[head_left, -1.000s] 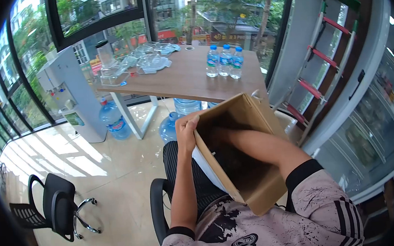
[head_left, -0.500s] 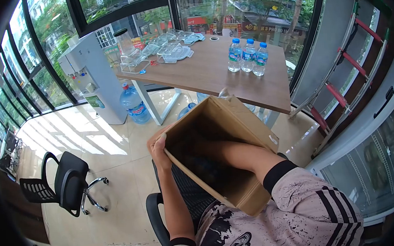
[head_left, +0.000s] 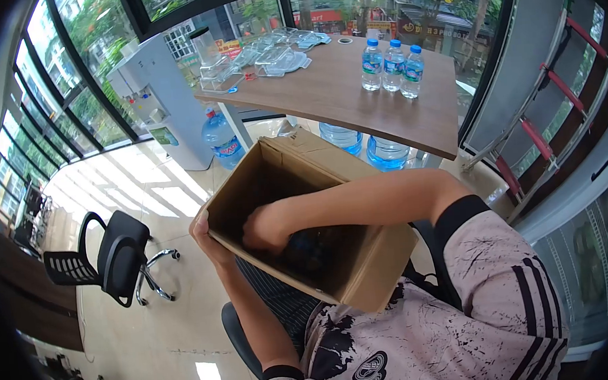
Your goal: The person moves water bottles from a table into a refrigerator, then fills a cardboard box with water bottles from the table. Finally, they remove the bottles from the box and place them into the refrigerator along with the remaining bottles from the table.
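A cardboard box (head_left: pixel 301 147) sits tilted on a black office chair, its open top facing me. My left hand (head_left: pixel 207 235) is closed around the box's left rim, thumb on the edge. My right hand (head_left: pixel 267 227) is down inside the box near its left wall, with fingers curled downward. Shadow hides the fingertips and whatever they may hold. Beside that hand, dark bluish shapes (head_left: pixel 307 250) lie in the bottom of the box, too dim to name surely.
Three water bottles (head_left: pixel 393 67) stand on the wooden table (head_left: pixel 355 107) ahead, with clear plastic containers (head_left: pixel 283 59) at its left. Large water jugs (head_left: pixel 343 137) are underneath. A water dispenser (head_left: pixel 161 94) and an office chair (head_left: pixel 120 254) are left; a ladder (head_left: pixel 539 136) leans right.
My right hand has come up and left inside the box, from deep shadow into sight. The box has shifted left and tipped; my left hand still grips its rim.
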Tool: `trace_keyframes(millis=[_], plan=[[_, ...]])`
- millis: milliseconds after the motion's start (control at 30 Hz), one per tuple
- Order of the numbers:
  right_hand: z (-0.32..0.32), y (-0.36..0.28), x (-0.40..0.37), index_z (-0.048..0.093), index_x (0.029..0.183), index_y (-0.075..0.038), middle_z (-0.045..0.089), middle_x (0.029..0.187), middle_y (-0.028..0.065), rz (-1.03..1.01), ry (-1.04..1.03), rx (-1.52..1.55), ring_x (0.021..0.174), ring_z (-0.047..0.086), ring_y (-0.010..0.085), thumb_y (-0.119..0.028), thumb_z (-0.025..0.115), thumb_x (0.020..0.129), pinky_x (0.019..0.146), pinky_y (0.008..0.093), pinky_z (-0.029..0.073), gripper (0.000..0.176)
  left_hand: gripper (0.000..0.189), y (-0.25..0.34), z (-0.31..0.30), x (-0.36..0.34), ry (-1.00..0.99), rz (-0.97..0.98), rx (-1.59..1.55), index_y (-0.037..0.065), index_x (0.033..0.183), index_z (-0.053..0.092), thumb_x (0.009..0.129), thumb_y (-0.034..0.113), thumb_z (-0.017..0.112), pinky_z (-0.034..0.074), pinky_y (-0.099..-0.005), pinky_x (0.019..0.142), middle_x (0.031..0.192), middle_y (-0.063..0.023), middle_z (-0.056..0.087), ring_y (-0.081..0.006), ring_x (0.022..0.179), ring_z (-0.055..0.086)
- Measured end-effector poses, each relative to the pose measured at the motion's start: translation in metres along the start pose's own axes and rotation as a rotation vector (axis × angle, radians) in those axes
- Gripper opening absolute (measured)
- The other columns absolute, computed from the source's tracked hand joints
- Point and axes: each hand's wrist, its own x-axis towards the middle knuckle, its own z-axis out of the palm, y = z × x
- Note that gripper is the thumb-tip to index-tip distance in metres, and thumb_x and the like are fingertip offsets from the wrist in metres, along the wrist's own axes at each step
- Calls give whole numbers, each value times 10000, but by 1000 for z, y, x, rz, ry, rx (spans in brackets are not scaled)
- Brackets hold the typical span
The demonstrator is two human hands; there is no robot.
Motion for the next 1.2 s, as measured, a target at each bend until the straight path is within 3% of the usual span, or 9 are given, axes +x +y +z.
trace_keyframes(millis=[167, 200, 267, 367, 433, 600, 667, 700, 1200], plan=[[-21, 38, -69, 609, 982, -40, 632, 912, 140, -232, 925, 275, 898, 599, 326, -169, 702, 714, 828, 401, 473, 312, 570, -5, 3, -2, -61, 39, -16, -129, 1021, 614, 787, 356, 423, 474, -314, 813, 951, -180, 656, -230, 864, 620], [-28, 43, -87, 590, 1043, -29, 622, 1007, 140, -97, 941, 291, 973, 598, 293, -126, 710, 718, 881, 376, 461, 359, 539, 8, 15, -2, -87, 31, 42, -117, 997, 636, 791, 339, 437, 465, -303, 829, 949, -155, 665, -210, 866, 616], [-15, 66, -96, 577, 1060, -23, 611, 1048, 158, -1, 1279, 466, 1016, 588, 293, -117, 719, 712, 915, 369, 439, 388, 405, 9, 29, 1, -106, 104, 85, -85, 956, 672, 808, 246, 491, 452, -272, 815, 909, -114, 676, -171, 853, 604], [9, 75, -117, 516, 1179, -12, 563, 1181, 144, 133, 1237, 487, 1143, 522, 241, -91, 736, 706, 1000, 342, 374, 528, 381, -4, 40, 5, -124, -73, 63, -76, 971, 675, 805, 225, 512, 449, -274, 802, 905, -108, 676, -156, 845, 594], [39, 87, -125, 471, 1243, 0, 518, 1248, 131, 170, 1108, 778, 1219, 450, 216, -72, 711, 712, 1047, 324, 318, 586, 393, -15, 53, 13, -182, -104, 46, -78, 971, 674, 800, 236, 510, 450, -277, 810, 909, -117, 677, -163, 850, 599], [68, 89, -155, 458, 1242, -2, 507, 1240, 108, 233, 1253, 1006, 1217, 440, 188, 13, 575, 736, 1050, 299, 300, 519, 543, -48, 74, 30, -365, -113, -41, -97, 975, 664, 758, 364, 475, 460, -291, 825, 924, -147, 676, -200, 865, 616], [75, 79, -166, 423, 1267, 5, 495, 1249, 102, 207, 1337, 1279, 1219, 431, 181, 37, 534, 714, 1058, 299, 286, 565, 631, -55, 88, 35, -434, -135, -77, -113, 982, 651, 751, 440, 455, 463, -304, 822, 937, -169, 669, -222, 864, 617], [81, 76, -172, 420, 1265, 4, 494, 1254, 106, 257, 1368, 1246, 1224, 430, 184, 52, 515, 697, 1057, 298, 291, 579, 718, -68, 92, 38, -467, -90, -55, -100, 974, 639, 797, 570, 452, 468, -308, 766, 920, -145, 656, -209, 834, 603], [104, -9, -240, 449, 1197, 14, 515, 1239, 118, 762, 1918, 1133, 1183, 470, 182, 135, 440, 643, 1024, 298, 337, 568, 548, -122, 219, 32, -910, -450, -440, -117, 921, 651, 766, 359, 427, 460, -305, 780, 893, -181, 669, -223, 812, 612]])
